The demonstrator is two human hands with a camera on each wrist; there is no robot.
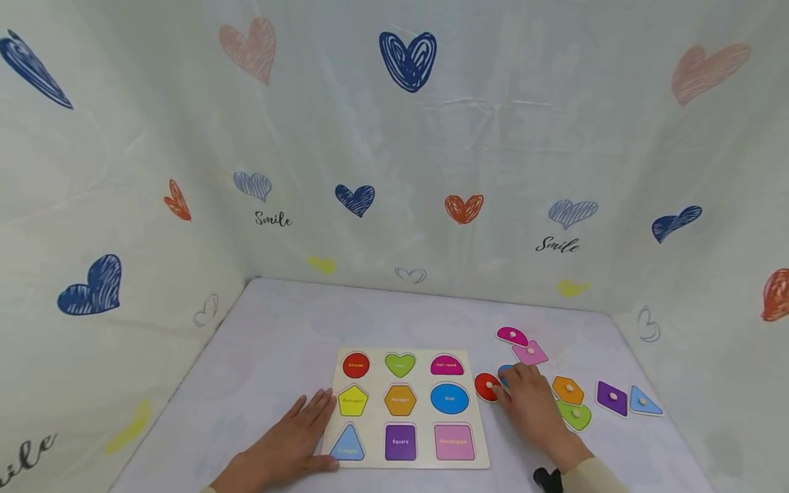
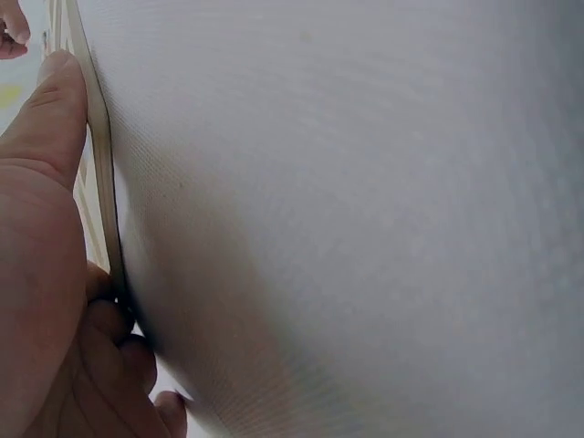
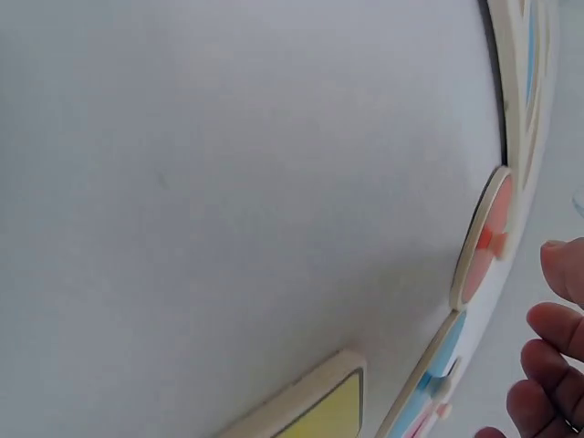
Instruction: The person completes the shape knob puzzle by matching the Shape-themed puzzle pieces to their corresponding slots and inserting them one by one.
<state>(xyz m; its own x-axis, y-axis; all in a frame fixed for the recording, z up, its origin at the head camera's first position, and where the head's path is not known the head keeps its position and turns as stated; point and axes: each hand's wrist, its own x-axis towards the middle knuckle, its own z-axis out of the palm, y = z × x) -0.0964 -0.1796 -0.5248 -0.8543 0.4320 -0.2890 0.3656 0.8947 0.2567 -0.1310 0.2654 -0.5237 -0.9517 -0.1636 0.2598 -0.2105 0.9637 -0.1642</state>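
A wooden shape board (image 1: 377,404) lies flat on the table, with colored, labelled shapes in rows. My left hand (image 1: 286,441) rests along its left edge, fingers straight and the thumb at the near left corner. Just right of the board, my right hand (image 1: 533,407) hovers over loose knobbed pieces with relaxed fingers and nothing in them. The red circle piece (image 1: 484,387) sits against the board's right edge, close to the right thumb. A blue oval piece (image 1: 504,376) is partly hidden under the fingers. In the right wrist view, a yellow piece (image 3: 328,409) lies nearer the wrist.
Beyond the right hand lie a magenta half-round piece (image 1: 510,335) and a pink rectangle piece (image 1: 535,355). To its right are orange hexagon (image 1: 568,391), green heart (image 1: 576,418), purple square (image 1: 607,402) and light blue triangle (image 1: 643,404) pieces. Printed cloth walls (image 1: 407,150) surround the table.
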